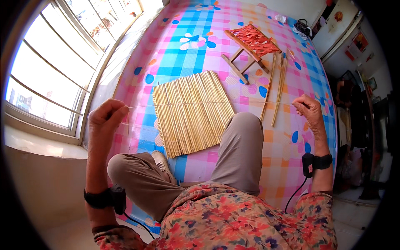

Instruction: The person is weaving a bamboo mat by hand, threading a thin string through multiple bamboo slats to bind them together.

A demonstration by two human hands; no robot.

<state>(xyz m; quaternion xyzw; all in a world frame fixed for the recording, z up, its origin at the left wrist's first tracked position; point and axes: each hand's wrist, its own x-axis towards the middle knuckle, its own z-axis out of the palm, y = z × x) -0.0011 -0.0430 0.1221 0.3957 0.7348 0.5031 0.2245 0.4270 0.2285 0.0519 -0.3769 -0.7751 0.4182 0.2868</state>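
A thin pale thread (187, 104) is stretched between my two raised hands, above a mat of straw-coloured stalks (193, 114). My left hand (107, 114), near the window side, pinches one end, and a loose strand hangs below it. On the other side my right hand (308, 109) is closed on the opposite end. The stalks lie side by side in a rough square, with fine thread along the near edge. Part of the mat's near right corner is hidden behind my raised knee.
Beyond the mat stands a wooden folding stool (252, 43) with a red woven strap seat. Several loose stalks (277, 89) lie beside it. A checked floral sheet (187, 54) covers the surface. A barred window (50, 71) is on the left; a dark bag (302, 28) sits at the far right.
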